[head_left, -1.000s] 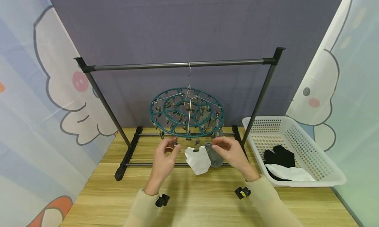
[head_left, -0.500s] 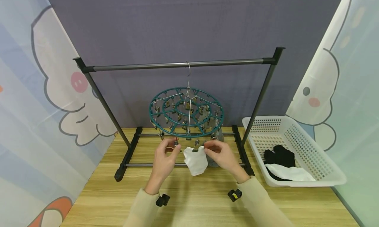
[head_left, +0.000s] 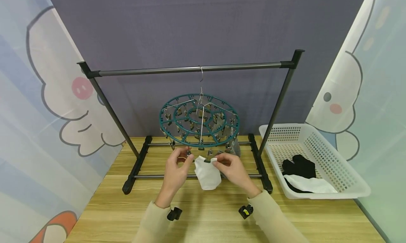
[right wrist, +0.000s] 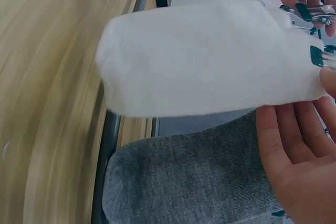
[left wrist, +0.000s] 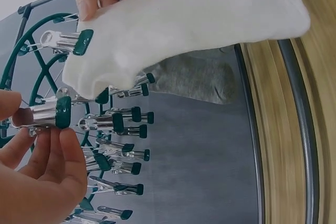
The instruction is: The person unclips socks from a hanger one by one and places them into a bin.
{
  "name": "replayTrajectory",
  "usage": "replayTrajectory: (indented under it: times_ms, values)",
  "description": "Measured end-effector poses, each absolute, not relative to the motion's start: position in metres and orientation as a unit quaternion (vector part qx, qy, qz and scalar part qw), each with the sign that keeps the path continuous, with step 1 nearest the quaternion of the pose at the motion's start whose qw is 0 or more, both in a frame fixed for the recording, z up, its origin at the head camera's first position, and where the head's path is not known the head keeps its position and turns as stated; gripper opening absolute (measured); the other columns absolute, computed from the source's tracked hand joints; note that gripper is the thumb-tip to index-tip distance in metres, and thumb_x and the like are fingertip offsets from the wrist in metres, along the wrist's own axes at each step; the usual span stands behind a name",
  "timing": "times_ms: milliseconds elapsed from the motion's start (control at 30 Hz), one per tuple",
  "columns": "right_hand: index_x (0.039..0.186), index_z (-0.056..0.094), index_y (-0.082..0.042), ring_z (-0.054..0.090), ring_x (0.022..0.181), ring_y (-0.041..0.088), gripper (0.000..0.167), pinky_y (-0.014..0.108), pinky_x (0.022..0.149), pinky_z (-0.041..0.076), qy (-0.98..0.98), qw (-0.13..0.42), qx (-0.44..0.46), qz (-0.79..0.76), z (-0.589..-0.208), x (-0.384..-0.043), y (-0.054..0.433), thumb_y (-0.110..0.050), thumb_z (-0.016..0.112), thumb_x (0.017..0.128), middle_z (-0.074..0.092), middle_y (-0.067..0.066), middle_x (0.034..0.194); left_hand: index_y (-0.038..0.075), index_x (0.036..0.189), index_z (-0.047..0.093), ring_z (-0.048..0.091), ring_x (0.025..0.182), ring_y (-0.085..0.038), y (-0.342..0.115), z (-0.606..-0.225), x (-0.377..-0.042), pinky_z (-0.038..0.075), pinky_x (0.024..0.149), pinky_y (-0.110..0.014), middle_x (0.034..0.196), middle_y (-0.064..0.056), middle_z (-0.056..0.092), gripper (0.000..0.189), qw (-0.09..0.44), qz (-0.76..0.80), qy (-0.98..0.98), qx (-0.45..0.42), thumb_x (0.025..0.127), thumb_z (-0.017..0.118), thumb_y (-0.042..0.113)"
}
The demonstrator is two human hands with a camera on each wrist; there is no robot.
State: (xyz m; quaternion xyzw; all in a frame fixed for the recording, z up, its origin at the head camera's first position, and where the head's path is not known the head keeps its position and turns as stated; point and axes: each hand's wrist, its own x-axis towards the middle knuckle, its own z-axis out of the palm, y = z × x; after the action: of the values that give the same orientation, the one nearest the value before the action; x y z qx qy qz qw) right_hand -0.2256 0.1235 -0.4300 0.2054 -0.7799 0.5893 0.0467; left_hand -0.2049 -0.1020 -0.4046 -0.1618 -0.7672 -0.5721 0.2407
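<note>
A white sock (head_left: 207, 175) hangs by its cuff from a green-tipped metal clip (left wrist: 68, 42) at the front of a round green clip hanger (head_left: 185, 143). My right hand (head_left: 234, 170) pinches the right edge of that cuff, thumb in front and fingers behind in the right wrist view. To the left, my left hand (head_left: 175, 172) pinches a neighbouring clip (left wrist: 44, 115) between thumb and fingers; the left wrist view shows no cloth in this clip. A grey sock (right wrist: 189, 177) hangs behind the white one, mostly covered in the head view.
A dark metal rack (head_left: 241, 66) carries the hanger by its hook, its feet standing on the wooden table (head_left: 209, 222). Several other clips dangle around the rings. At right stands a white basket (head_left: 345, 172) with black knitwear (head_left: 301, 166) and a white sock (head_left: 312, 184).
My right hand has moved left from beside the grey sock to the white sock's cuff. The white sock has shifted slightly left and turned. My left hand stays at its clip.
</note>
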Motion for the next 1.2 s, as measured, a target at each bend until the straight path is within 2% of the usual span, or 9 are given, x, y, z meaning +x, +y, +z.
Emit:
replayTrajectory:
  times_ms: [300,500,733,933,1067,1200]
  values:
    - [0.103,0.074,-0.001,0.069,0.092,0.02,0.014,0.031,0.083,0.057,-0.783,0.05,0.203,0.585,-0.428,-0.223,0.122,-0.013,0.071,0.097,0.071,0.013,0.108,0.003,0.122,0.068,0.061,0.094,-0.025,-0.104,-0.403,-0.203,0.055,0.082,-0.044,0.11,-0.011,0.066,0.025,0.273,-0.553,-0.769,-0.164,0.098,0.069,0.011]
    - [0.104,0.074,-0.002,0.069,0.091,0.02,0.013,0.03,0.08,0.057,-0.783,0.039,0.208,0.585,-0.421,-0.219,0.122,-0.013,0.07,0.097,0.072,0.013,0.109,0.002,0.124,0.067,0.059,0.099,-0.03,-0.103,-0.399,-0.199,0.053,0.082,-0.045,0.113,-0.015,0.063,0.027,0.296,-0.537,-0.775,-0.154,0.097,0.069,0.008]
    - [0.104,0.074,0.0,0.069,0.089,0.021,0.015,0.03,0.076,0.057,-0.781,0.032,0.214,0.586,-0.416,-0.216,0.122,-0.013,0.07,0.098,0.072,0.015,0.107,-0.002,0.121,0.066,0.055,0.103,-0.032,-0.099,-0.394,-0.193,0.047,0.083,-0.043,0.116,-0.018,0.06,0.029,0.378,-0.482,-0.775,-0.157,0.092,0.069,-0.002]
    - [0.106,0.073,0.001,0.07,0.09,0.024,0.017,0.029,0.077,0.057,-0.778,0.022,0.218,0.589,-0.415,-0.215,0.121,-0.013,0.07,0.098,0.072,0.015,0.106,-0.002,0.111,0.069,0.058,0.099,-0.031,-0.094,-0.388,-0.19,0.049,0.08,-0.039,0.108,-0.017,0.063,0.023,0.445,-0.417,-0.758,-0.229,0.089,0.07,-0.006]
    - [0.107,0.073,0.001,0.07,0.091,0.025,0.017,0.03,0.077,0.057,-0.776,0.02,0.225,0.589,-0.414,-0.214,0.122,-0.013,0.069,0.099,0.071,0.016,0.108,-0.002,0.108,0.07,0.062,0.098,-0.031,-0.088,-0.388,-0.191,0.053,0.079,-0.041,0.107,-0.015,0.065,0.02,0.441,-0.403,-0.752,-0.278,0.089,0.068,-0.006]
    - [0.109,0.073,0.001,0.07,0.092,0.026,0.019,0.031,0.079,0.057,-0.769,0.007,0.236,0.593,-0.412,-0.212,0.123,-0.014,0.067,0.1,0.071,0.016,0.109,-0.003,0.112,0.069,0.064,0.099,-0.028,-0.083,-0.39,-0.189,0.056,0.081,-0.042,0.108,-0.013,0.066,0.02,0.393,-0.413,-0.771,-0.285,0.092,0.068,-0.001]
